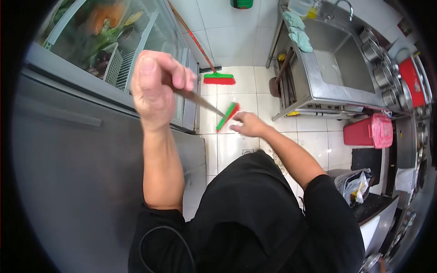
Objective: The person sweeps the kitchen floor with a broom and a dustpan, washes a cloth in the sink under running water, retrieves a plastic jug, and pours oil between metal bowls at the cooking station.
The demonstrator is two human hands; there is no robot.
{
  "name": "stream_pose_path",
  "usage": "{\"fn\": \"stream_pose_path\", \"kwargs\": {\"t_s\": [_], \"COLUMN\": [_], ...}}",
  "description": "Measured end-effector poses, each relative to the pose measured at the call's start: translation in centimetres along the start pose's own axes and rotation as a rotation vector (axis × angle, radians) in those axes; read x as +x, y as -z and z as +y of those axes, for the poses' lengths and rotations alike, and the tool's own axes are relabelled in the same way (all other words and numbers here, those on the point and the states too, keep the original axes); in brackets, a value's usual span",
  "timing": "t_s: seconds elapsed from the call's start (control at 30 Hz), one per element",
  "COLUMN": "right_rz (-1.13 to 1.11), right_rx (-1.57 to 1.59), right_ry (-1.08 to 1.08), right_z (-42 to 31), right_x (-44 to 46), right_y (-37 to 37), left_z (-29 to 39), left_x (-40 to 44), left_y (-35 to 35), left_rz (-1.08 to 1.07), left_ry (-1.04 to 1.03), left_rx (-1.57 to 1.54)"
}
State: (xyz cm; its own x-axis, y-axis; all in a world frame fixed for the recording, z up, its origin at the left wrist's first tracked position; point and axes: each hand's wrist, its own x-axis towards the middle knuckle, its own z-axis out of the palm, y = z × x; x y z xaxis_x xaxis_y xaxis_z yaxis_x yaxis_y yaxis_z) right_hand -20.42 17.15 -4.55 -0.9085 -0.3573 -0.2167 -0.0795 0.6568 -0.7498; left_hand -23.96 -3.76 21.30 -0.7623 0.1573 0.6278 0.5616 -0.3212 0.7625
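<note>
My left hand (157, 88) is raised in front of the glass-door fridge, its fingers wrapped round the upper end of a broom handle. The broom (228, 116) slants away and down to the tiled floor, where its green and red head lies at an angle. My right hand (249, 124) hangs beside the broom head in this view, thumb and fingers apart, with nothing seen in it. A second broom (219, 78) with a long orange handle leans by the back wall.
On the left stands a glass-door fridge (45, 54) with vegetables inside. A steel sink (337, 63) with stacked pots is on the right. Further down are a red bin (359, 133) and a bin with a plastic bag (355, 189). Scraps (278, 160) lie on the floor.
</note>
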Motion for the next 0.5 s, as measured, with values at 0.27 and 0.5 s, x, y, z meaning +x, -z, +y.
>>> {"fn": "stream_pose_path", "kwargs": {"t_s": [0.27,0.5], "right_rz": [0.347,1.008], "right_rx": [0.637,1.991], "right_ry": [-0.762,-0.44], "right_z": [22.3,39.5], "right_x": [10.4,23.9], "right_y": [11.2,17.1], "left_z": [-6.3,-9.1], "left_x": [15.3,30.3], "left_y": [4.2,10.0], "left_rz": [-0.333,-0.526], "left_ry": [0.236,0.956], "left_rx": [1.121,1.782]}}
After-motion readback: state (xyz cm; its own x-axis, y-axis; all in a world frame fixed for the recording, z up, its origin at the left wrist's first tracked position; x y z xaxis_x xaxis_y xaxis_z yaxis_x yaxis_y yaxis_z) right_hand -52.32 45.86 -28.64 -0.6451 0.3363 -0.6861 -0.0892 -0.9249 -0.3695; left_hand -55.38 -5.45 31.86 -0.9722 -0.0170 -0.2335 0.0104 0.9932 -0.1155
